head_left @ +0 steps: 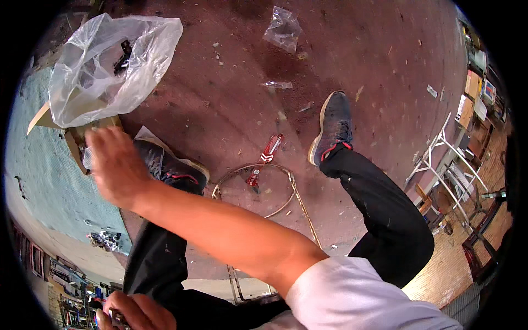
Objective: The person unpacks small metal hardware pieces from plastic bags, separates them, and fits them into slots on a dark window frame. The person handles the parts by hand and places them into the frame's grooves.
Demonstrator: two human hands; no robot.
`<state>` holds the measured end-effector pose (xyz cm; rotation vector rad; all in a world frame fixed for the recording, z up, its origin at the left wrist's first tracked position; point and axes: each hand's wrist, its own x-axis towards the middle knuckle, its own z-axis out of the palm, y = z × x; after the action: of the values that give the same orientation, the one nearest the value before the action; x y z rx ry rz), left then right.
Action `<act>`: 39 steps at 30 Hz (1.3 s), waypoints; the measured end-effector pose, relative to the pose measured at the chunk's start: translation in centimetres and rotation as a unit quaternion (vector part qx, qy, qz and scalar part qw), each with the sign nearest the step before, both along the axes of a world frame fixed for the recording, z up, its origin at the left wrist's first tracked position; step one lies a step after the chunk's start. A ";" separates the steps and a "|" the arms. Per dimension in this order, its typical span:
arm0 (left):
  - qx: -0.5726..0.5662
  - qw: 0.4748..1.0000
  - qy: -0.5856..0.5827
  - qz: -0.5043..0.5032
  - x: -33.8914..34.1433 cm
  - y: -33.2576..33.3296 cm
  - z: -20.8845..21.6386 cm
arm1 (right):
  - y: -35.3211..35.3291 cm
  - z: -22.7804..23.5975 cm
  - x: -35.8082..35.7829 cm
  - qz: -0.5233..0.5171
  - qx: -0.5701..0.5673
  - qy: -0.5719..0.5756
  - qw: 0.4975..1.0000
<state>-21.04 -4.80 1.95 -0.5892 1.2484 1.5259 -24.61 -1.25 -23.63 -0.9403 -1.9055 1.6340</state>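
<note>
My right arm reaches across to the left, and my right hand (116,165) is over the edge of an open cardboard box (74,148). Its fingers are blurred, so I cannot see whether they grip anything. A large clear plastic bag (159,49) lines the box and spreads out of its top, with small dark metal parts (122,56) inside. At the lower left, my left hand (140,312) is closed around a small metal part (117,318), whose exact kind I cannot make out.
Between my shoes stands a thin, worn metal ring frame (295,190) with a red tool or package (272,147) by it. Clear plastic scraps (282,28) lie on the reddish floor. Small metal parts (104,240) rest on a teal sheet (49,181). White metal framing (440,148) stands right.
</note>
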 end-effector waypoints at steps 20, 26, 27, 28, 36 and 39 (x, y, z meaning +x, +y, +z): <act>0.018 0.999 -0.007 -0.041 0.6 -0.8 -2.0 | 2.8 -7.3 41.2 0.119 -0.163 -0.476 0.856; 0.020 0.998 -0.047 -0.026 1.8 0.5 -2.4 | 1.8 -5.0 42.7 0.128 -0.233 -0.528 0.807; -0.002 0.999 -0.048 -0.008 2.2 0.8 -2.4 | 1.5 -4.7 42.7 0.120 -0.249 -0.514 0.812; -0.024 0.999 -0.048 0.010 2.5 1.0 -2.4 | 1.1 -4.3 42.7 0.112 -0.264 -0.501 0.817; 0.153 0.975 -0.155 0.047 1.2 -0.2 -2.4 | -4.8 -1.5 41.2 0.209 -0.248 -0.474 0.818; 0.176 0.973 -0.139 0.063 1.2 -0.2 -2.2 | -7.2 0.7 41.2 0.290 -0.307 -0.468 0.776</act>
<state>-19.81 -4.98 -0.26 -0.6291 0.7178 1.6553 16.63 -8.49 -22.90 -1.8274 -2.4890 2.5688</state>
